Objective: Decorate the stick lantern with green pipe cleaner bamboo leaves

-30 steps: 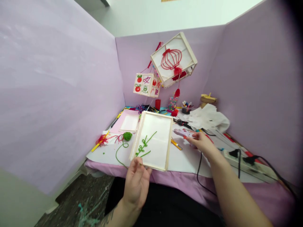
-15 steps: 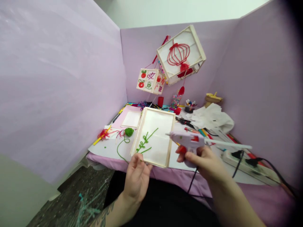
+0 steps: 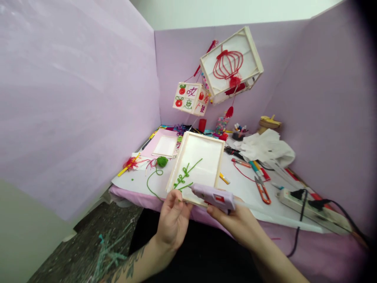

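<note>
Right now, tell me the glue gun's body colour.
Pale lilac; the glue gun shows best in the head view.

Even, fairly bright light reaches my workspace, its source out of view. I see soft pale glare on the lilac side panel [image 3: 88, 78], wide-angle stretching toward the edges, a black blurred upper right corner, and slight softness over my right hand [image 3: 240, 220].
</note>
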`<action>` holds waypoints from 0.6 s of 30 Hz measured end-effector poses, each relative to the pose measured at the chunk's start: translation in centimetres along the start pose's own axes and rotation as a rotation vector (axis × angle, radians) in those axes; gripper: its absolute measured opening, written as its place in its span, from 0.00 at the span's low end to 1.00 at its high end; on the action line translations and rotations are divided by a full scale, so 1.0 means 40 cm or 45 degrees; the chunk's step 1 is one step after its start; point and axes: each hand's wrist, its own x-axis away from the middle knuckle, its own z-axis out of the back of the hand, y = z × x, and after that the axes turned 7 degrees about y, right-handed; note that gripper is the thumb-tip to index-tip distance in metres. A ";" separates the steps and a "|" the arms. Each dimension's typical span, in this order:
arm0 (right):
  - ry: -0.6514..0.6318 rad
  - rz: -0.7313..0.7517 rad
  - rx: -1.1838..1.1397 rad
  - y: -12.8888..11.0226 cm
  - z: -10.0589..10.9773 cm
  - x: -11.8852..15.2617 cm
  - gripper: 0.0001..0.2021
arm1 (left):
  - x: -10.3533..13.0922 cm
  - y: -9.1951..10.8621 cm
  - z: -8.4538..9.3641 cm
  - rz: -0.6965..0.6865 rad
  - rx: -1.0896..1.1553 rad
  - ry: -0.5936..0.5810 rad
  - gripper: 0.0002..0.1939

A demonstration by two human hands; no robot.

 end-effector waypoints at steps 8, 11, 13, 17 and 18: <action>0.014 0.189 0.245 0.002 0.004 0.010 0.09 | 0.006 -0.008 0.000 0.084 0.023 -0.154 0.15; 0.016 0.127 0.240 0.009 0.004 0.019 0.10 | 0.011 -0.019 -0.004 0.099 0.032 -0.208 0.13; 0.023 0.078 0.200 0.020 0.006 0.025 0.09 | 0.014 -0.027 -0.008 0.103 0.025 -0.238 0.11; 0.022 0.026 0.157 0.045 0.015 0.038 0.09 | 0.018 -0.037 -0.010 0.103 -0.006 -0.283 0.09; 0.028 0.030 0.170 0.050 0.018 0.042 0.09 | 0.018 -0.039 -0.008 0.101 -0.020 -0.288 0.09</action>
